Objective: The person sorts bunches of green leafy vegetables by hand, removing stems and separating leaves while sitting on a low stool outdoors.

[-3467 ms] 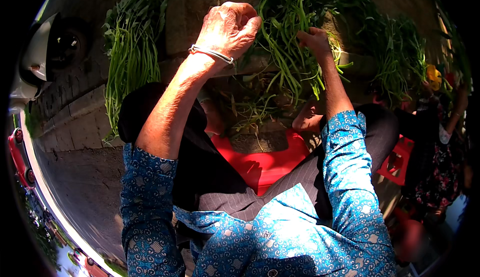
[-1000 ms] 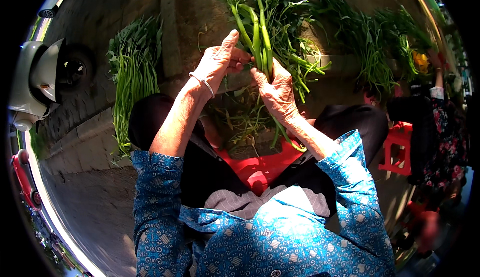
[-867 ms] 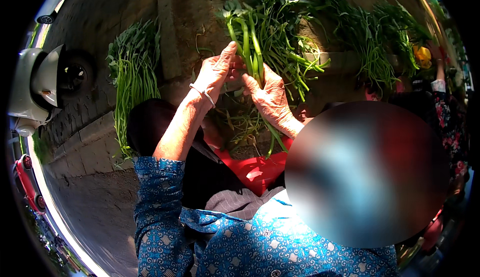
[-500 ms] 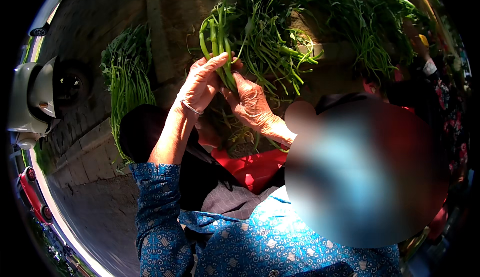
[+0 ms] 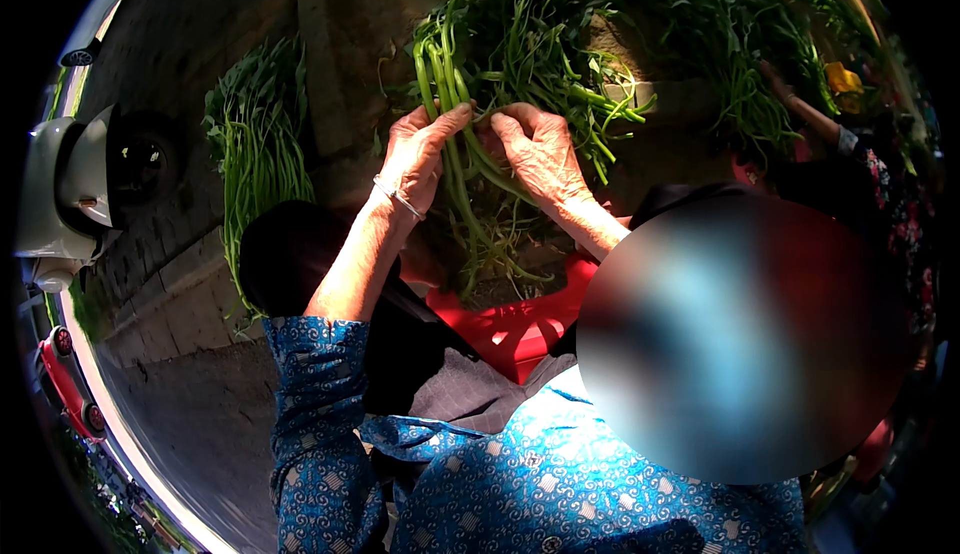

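My left hand (image 5: pixel 415 154) is closed round a small bunch of green, hollow-looking leafy stems (image 5: pixel 440 69), like water spinach. The stems run up past the thumb and hang down below the hand. Beside it on the right, my right hand (image 5: pixel 545 159) has thumb and fingers pinched together close to the bunch. What lies in that pinch is too small to make out. Just beyond both hands is a larger loose heap of the same greens (image 5: pixel 540 44), its cut stem ends pointing right.
At the left lies a long bundle of greens (image 5: pixel 260 134) on the paved edge. More greens (image 5: pixel 730 64) lie at the far right, where another person's hand (image 5: pixel 775 84) reaches in near a yellow object (image 5: pixel 845 84). Something red (image 5: pixel 515 334) shows between my knees. Parked vehicles stand far left.
My hands have moved apart, the right one shifting right and up into a pinch. More stem length now hangs below the left hand. The other person's arm has reached further left.
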`<state>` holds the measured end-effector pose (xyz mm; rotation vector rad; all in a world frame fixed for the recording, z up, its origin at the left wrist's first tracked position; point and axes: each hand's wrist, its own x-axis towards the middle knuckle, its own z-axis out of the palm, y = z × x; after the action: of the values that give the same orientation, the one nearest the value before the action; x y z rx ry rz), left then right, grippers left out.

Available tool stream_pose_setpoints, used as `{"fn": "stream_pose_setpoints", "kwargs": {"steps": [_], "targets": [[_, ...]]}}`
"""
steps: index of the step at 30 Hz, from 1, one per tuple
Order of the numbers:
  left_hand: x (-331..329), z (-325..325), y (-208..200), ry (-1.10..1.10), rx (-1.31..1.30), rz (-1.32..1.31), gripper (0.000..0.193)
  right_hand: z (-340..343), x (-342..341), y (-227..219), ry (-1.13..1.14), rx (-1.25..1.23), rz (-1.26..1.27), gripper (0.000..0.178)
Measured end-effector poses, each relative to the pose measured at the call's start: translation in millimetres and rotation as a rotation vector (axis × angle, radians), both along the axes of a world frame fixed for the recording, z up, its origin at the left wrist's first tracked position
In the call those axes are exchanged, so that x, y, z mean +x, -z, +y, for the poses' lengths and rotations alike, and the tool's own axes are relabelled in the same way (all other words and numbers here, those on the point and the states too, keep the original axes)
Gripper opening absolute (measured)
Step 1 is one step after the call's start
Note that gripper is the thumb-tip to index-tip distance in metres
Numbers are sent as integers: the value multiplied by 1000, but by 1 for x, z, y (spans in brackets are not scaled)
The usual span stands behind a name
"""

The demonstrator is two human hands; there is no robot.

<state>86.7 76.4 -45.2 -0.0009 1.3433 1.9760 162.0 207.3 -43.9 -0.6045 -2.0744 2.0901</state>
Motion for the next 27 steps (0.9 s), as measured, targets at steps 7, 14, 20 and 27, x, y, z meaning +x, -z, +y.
{"fn": "stream_pose_setpoints", "kwargs": {"steps": [7,14,20,27], "targets": [[-22,-20,-12,-38,85,-117,26,45,-6,-34,35,-123,1,20],[-42,-28,-22,-61,160,-105,24,73,-4,-49,42,-114,-12,23],[-52,-36,-21,-124,182,-97,26,89,-1,-52,93,-101,58,22],[-57,-41,-30,-88,268,-47,27,86,1,-54,31,-103,40,20]]}}
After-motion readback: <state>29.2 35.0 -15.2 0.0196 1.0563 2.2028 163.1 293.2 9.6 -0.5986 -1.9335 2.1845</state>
